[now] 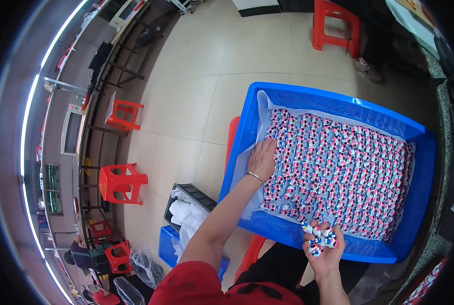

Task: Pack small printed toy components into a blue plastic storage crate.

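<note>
A big blue plastic tub [339,96] stands in front of me, lined with a thin whitish sheet [263,109]. Rows of small painted figurines [339,168], white with pink, blue and black, cover the sheet. My left hand [262,157], with a bracelet at its wrist, reaches over the tub's left side. Its fingers are bent together and point down at the left end of the rows; the tips are hidden, and whatever they pinch cannot be made out. Near the tub's front edge my right hand [327,254] is turned palm up, its fingers curled around several loose figurines [317,239].
Red plastic stools [122,183] stand along the left workbench, another red stool [336,28] at the far right near a person's leg. A dark crate [199,195] with white plastic bags sits left of the tub. A stone-topped counter edge [443,132] runs along the right.
</note>
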Demonstrator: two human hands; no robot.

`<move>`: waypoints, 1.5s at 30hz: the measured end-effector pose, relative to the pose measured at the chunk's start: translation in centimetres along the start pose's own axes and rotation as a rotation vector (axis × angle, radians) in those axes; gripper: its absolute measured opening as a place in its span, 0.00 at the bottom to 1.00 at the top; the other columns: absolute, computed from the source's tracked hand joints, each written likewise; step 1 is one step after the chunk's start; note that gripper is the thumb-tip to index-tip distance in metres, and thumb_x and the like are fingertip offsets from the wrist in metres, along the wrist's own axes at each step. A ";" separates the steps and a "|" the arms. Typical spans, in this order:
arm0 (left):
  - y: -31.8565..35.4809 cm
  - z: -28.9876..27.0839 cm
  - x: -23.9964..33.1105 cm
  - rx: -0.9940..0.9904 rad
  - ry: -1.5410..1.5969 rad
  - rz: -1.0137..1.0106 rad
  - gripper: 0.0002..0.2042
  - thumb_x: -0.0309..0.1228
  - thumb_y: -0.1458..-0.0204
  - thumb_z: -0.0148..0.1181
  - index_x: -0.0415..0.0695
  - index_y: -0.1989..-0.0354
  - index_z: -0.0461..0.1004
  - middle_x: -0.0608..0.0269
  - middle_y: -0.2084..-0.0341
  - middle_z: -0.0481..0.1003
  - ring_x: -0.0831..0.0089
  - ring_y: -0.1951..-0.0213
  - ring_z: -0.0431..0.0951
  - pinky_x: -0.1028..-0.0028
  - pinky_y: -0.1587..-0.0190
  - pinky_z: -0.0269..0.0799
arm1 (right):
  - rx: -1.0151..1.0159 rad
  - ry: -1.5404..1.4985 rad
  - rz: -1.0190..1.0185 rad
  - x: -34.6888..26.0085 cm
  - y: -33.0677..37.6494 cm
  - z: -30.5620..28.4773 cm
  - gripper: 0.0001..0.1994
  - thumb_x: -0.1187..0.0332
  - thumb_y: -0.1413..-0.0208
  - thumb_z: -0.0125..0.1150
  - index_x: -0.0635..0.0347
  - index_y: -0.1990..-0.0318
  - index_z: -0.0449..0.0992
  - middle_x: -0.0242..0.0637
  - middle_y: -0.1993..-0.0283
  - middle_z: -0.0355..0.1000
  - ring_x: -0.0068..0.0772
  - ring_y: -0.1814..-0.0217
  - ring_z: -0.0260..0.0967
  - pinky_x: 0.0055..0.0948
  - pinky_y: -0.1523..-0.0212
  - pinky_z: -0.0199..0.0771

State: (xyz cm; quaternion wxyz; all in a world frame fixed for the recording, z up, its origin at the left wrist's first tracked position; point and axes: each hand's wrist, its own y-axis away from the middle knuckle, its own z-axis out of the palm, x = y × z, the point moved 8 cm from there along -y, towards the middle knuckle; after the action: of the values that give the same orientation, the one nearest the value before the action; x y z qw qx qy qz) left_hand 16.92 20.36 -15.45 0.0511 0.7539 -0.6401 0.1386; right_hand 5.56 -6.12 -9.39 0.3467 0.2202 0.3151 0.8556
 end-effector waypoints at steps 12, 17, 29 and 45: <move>-1.6 0.7 -2.0 0.101 0.422 -0.193 0.22 0.20 0.45 0.44 0.36 0.40 0.61 0.43 0.42 0.63 0.48 0.38 0.62 0.62 0.35 0.57 | 0.016 0.017 0.010 0.3 -0.1 0.1 0.20 0.51 0.39 0.48 0.61 0.66 0.74 0.42 0.55 0.67 0.41 0.63 0.69 0.41 0.66 0.77; -2.3 3.8 -3.4 0.064 0.364 -0.238 0.23 0.25 0.40 0.40 0.36 0.35 0.55 0.41 0.35 0.56 0.49 0.34 0.56 0.62 0.32 0.52 | 0.009 0.095 -0.002 0.4 -0.4 -0.5 0.18 0.50 0.41 0.51 0.54 0.62 0.78 0.40 0.52 0.69 0.41 0.64 0.70 0.40 0.68 0.76; -7.2 3.5 -3.3 0.130 0.431 -0.278 0.26 0.17 0.48 0.44 0.32 0.37 0.55 0.38 0.35 0.55 0.46 0.34 0.56 0.62 0.33 0.54 | 0.033 0.065 0.009 0.3 -0.5 0.1 0.20 0.51 0.39 0.49 0.62 0.67 0.73 0.42 0.54 0.67 0.42 0.63 0.69 0.42 0.66 0.76; 4.2 -0.7 -1.2 -0.378 0.118 -0.232 0.17 0.20 0.50 0.50 0.39 0.49 0.63 0.42 0.56 0.69 0.42 0.54 0.73 0.52 0.51 0.70 | -0.060 0.068 -0.022 0.0 -1.3 0.6 0.18 0.52 0.38 0.50 0.59 0.63 0.75 0.43 0.52 0.70 0.40 0.64 0.70 0.40 0.67 0.79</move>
State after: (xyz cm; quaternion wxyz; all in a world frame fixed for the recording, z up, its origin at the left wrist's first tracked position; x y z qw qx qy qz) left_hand 12.52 20.90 -15.52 0.2445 0.7901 -0.5596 0.0533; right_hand 6.52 -5.19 -9.84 0.3518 0.1768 0.3032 0.8678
